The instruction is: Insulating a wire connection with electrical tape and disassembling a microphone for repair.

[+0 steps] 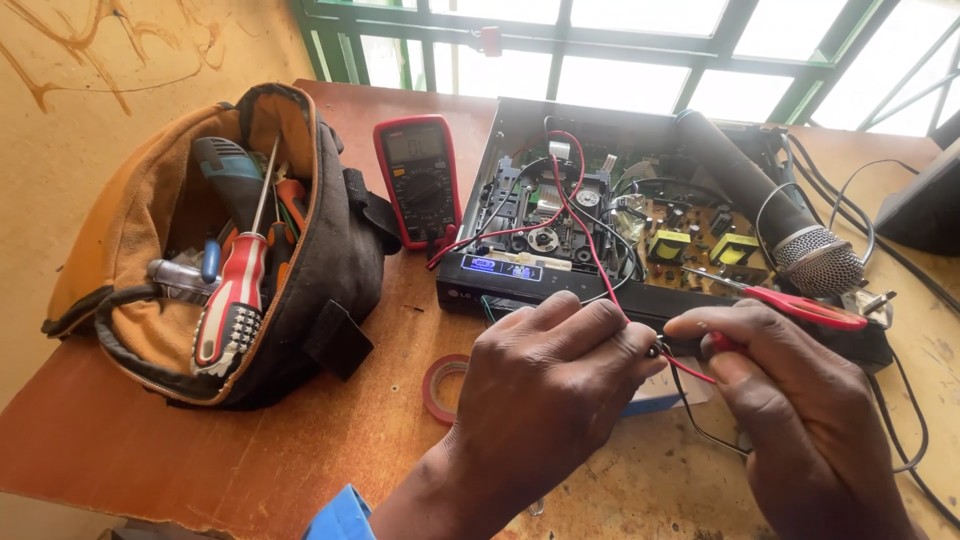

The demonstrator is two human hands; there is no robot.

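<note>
Fingers of both the left hand [545, 385] and right hand [790, 400] pinch a red probe [690, 348], lying left-right.

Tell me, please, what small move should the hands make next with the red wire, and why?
Probably bring the two ends together: the left hand and right hand pinch the red wire close together, fingertips almost meeting, in front of the opened player.

1. Two bare hands are seen, the left hand [545, 385] and the right hand [790, 400]; no gloves, rings or watch are worn.
2. A bright blue sleeve [343, 517] is seen at the left forearm.
3. The right wrist is uncovered as far as shown.
</note>
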